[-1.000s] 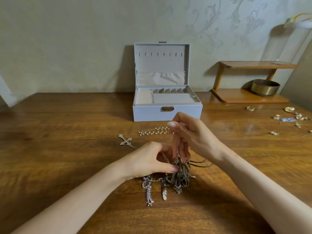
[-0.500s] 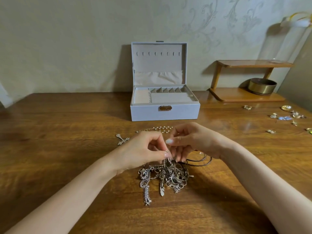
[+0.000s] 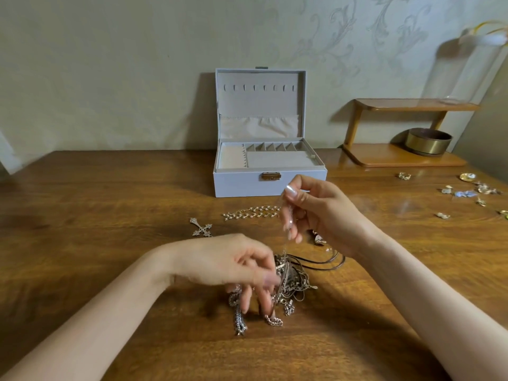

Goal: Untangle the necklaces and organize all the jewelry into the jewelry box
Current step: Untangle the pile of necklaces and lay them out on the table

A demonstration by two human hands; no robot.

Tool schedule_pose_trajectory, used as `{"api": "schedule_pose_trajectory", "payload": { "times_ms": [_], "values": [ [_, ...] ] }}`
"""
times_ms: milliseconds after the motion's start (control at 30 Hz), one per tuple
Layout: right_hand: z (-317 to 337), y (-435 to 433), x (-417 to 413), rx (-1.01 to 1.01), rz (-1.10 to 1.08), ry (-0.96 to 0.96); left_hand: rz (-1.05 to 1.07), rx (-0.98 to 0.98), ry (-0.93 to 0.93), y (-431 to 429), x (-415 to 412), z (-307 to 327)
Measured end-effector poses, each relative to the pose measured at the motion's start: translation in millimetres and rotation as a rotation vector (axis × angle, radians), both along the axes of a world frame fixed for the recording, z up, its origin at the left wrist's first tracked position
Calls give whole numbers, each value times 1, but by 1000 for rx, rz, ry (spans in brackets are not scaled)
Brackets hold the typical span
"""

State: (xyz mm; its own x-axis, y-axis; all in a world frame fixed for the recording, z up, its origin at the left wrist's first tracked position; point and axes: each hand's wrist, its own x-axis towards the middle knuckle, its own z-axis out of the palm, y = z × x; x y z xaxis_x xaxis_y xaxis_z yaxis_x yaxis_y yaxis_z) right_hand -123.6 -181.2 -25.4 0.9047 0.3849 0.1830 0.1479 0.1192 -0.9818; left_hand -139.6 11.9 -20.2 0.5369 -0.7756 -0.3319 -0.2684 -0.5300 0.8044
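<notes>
The jewelry box stands open at the back of the wooden desk, against the wall. Its lid is upright, with a row of hooks and a gathered pocket inside, and a brass clasp sits on its pale front. The lined tray shows a row of small compartments behind a flat padded section. In front of the box, nearer the person, lies the tangle of necklaces, a knot of silver-toned chains with a dark cord looping out on its right. The hands are apart. The right hand is raised just in front of the box, thumb and fingers pinching a thin chain that hangs down into the tangle. The left hand is lower, its fingers pointing down into the knot; it is blurred, so I cannot tell whether it grips anything. Between the box and the tangle lie a beaded chain and, further left, a cross pendant. Well to the right of the box, small earrings and charms are scattered on the desk. Also right of the box, a two-tier wooden shelf carries a brass bowl. The desk is glossy brown wood with a strong grain, and the wallpaper behind the box is pale with a faint scrolling leaf pattern.
</notes>
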Motion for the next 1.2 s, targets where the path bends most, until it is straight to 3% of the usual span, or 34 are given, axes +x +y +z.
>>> {"api": "schedule_pose_trajectory", "payload": {
  "times_ms": [100,200,333,533,667,900,1200],
  "values": [
    [0,1,-2,5,34,-16,192,-105,-85,-3,2,-2],
    [-2,3,-1,-8,64,-23,250,-178,-240,-4,4,-4],
    [-3,3,-2,-71,128,-17,225,-91,-256,-9,-1,-7],
    [-5,2,-2,-256,124,-32,244,32,-518,-15,1,-18],
    [-7,3,-2,-269,160,-49,269,-46,-454,-14,6,-26],
    [-4,2,0,144,199,-185,237,-195,-283,-11,6,-19],
    [-1,0,0,102,136,-146,186,-136,-216,-13,4,-22]
  ]
}}
